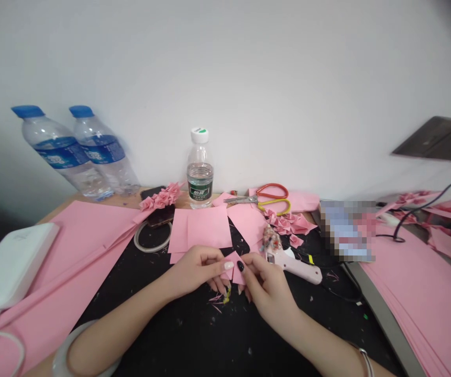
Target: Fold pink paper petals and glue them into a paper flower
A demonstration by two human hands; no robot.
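Between my two hands is a small folded piece of pink paper (234, 258), held above the black tabletop (194, 335). My left hand (201, 269) pinches its left side, thumb on top. My right hand (264, 280) pinches the right side, its dark-nailed thumb pressing near the top. A slit or fold edge runs down the paper's lower middle. Just behind my hands lie square pink sheets (209, 226). A white glue gun (301, 269) with a crusted, speckled nozzle rests beside my right hand. Pink paper scraps (216, 301) lie below my fingers.
Scissors (274, 198) with red and yellow handles and folded pink paper flowers (288, 222) lie at the back. A small water bottle (200, 170) stands near the wall, large bottles (103, 149) at left. A white power bank (17, 267) sits on pink sheets; a blurred screen (345, 230) is right.
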